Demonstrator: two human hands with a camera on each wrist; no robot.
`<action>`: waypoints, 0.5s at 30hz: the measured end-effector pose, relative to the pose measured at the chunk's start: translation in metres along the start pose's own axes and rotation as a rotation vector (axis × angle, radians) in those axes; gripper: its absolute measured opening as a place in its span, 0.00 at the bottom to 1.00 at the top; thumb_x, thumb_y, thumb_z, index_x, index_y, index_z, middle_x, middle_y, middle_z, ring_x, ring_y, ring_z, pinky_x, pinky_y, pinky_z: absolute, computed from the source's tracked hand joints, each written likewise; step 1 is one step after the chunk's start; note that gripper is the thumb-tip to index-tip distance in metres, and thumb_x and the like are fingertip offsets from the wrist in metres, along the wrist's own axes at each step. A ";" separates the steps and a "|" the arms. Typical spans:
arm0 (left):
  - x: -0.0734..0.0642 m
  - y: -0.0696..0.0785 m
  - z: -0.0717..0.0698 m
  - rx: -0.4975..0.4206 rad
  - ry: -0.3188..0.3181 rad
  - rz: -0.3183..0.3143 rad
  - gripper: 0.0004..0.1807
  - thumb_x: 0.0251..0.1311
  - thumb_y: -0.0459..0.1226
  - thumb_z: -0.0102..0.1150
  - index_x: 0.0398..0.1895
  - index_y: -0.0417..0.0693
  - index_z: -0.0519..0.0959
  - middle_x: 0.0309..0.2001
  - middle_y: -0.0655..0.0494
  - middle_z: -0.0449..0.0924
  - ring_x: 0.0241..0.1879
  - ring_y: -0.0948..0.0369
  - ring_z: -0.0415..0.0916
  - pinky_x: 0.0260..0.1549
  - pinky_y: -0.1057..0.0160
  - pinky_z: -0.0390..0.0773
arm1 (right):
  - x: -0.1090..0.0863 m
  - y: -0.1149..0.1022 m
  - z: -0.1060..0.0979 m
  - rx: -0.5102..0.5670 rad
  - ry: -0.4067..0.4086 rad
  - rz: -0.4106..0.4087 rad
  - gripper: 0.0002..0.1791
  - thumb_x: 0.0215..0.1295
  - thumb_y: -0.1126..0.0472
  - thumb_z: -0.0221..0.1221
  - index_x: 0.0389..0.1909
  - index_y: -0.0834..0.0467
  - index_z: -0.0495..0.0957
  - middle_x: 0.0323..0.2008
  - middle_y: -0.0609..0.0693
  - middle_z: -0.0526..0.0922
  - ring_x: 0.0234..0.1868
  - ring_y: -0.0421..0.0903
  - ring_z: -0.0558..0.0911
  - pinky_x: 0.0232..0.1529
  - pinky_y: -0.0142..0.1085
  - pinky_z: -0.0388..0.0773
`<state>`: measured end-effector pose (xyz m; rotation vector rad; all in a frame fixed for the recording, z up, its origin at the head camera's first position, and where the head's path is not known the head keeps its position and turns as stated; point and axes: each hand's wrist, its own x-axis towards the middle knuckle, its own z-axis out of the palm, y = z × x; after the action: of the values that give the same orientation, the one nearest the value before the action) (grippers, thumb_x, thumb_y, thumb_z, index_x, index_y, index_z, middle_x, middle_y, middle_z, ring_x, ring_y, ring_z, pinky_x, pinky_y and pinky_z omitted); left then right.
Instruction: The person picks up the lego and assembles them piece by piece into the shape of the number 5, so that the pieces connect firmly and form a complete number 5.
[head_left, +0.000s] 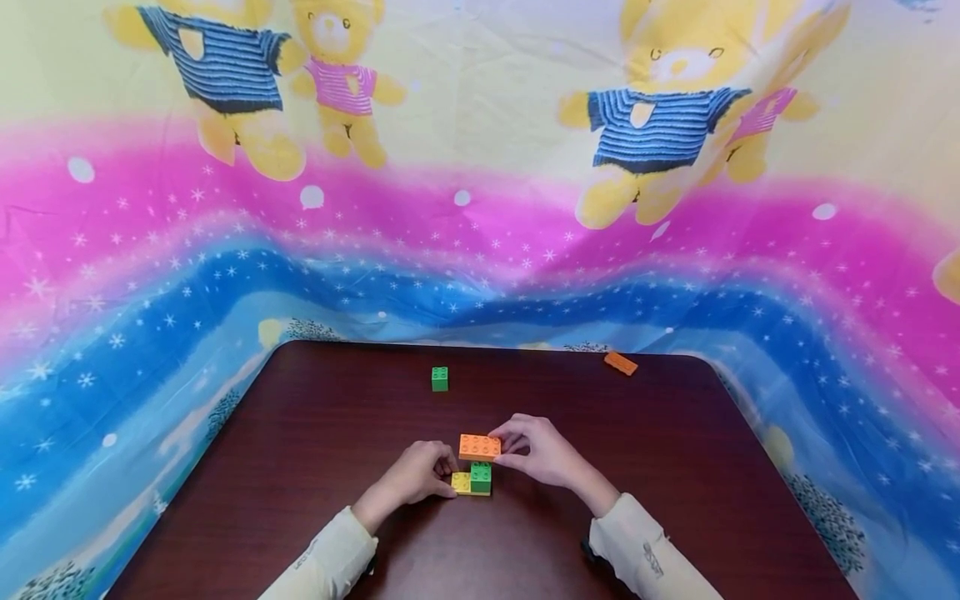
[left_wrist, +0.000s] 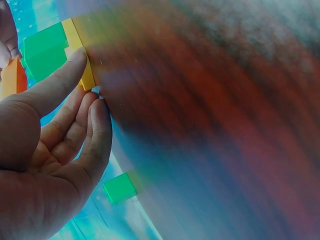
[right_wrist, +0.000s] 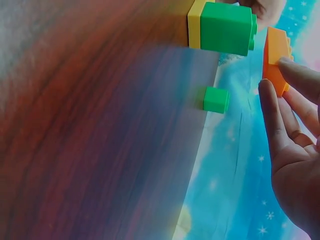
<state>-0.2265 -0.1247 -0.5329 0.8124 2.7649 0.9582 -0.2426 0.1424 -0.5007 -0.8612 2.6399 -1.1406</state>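
Just below the centre of the head view, two hands work close together over a dark, reddish-brown table (head_left: pixel 300 417). The right hand (head_left: pixel 542 450) pinches an orange brick (head_left: pixel 480 447) at its right end, thumb and fingertips on opposite sides, with the brick's studs facing up. The right wrist view shows a gap between this brick and the green block (head_left: pixel 481 477), so the two are apart, the orange one held just over the other's studs.

The green block sits on the right part of a thin yellow brick (head_left: pixel 461 482), whose left part shows its own studs. The left hand (head_left: pixel 416 472) grips the yellow brick at its left end; in the left wrist view, at the upper left, the thumb lies against it and fingertips meet its end.

Farther up the head view, left of the middle, a smaller-looking second green block (head_left: pixel 439 379) stands alone on the table, studs up, well apart from the hands. Near the table's far edge, toward the right of the frame, a second orange brick (head_left: pixel 621 363) lies at a slant.

Pale sleeves (head_left: pixel 648 550) with small dark lettering cover both forearms, entering from the bottom of the frame. Behind the table hangs a printed cloth (head_left: pixel 465 242), blue and pink with white snowflakes; yellow bears in striped shirts fill its upper left and upper right.
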 end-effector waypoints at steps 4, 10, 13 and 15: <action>0.000 0.000 0.000 -0.003 -0.004 -0.013 0.17 0.44 0.36 0.84 0.34 0.45 0.83 0.32 0.55 0.82 0.32 0.61 0.78 0.33 0.67 0.77 | -0.002 -0.003 0.003 0.009 -0.015 -0.014 0.19 0.64 0.58 0.72 0.56 0.50 0.84 0.44 0.40 0.82 0.42 0.35 0.84 0.47 0.29 0.84; 0.001 0.001 0.000 0.005 0.002 -0.022 0.18 0.44 0.36 0.85 0.32 0.45 0.81 0.31 0.55 0.81 0.31 0.61 0.78 0.32 0.67 0.77 | -0.004 -0.006 0.007 0.008 -0.025 -0.034 0.19 0.64 0.58 0.72 0.56 0.50 0.84 0.44 0.42 0.82 0.41 0.33 0.85 0.45 0.28 0.84; 0.001 0.001 0.000 0.004 0.004 -0.030 0.18 0.44 0.36 0.85 0.31 0.45 0.80 0.31 0.55 0.80 0.31 0.61 0.77 0.32 0.67 0.76 | -0.005 -0.005 0.010 0.009 -0.031 -0.032 0.19 0.65 0.58 0.72 0.56 0.49 0.84 0.44 0.41 0.82 0.40 0.33 0.85 0.45 0.28 0.84; 0.001 0.001 0.001 0.003 0.000 -0.042 0.18 0.44 0.36 0.85 0.31 0.45 0.80 0.31 0.55 0.80 0.31 0.62 0.77 0.32 0.67 0.76 | -0.005 -0.004 0.012 0.011 -0.036 -0.028 0.18 0.65 0.58 0.72 0.56 0.49 0.84 0.44 0.41 0.82 0.40 0.33 0.85 0.45 0.28 0.83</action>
<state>-0.2268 -0.1232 -0.5332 0.7512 2.7724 0.9469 -0.2327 0.1356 -0.5064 -0.9114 2.5978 -1.1341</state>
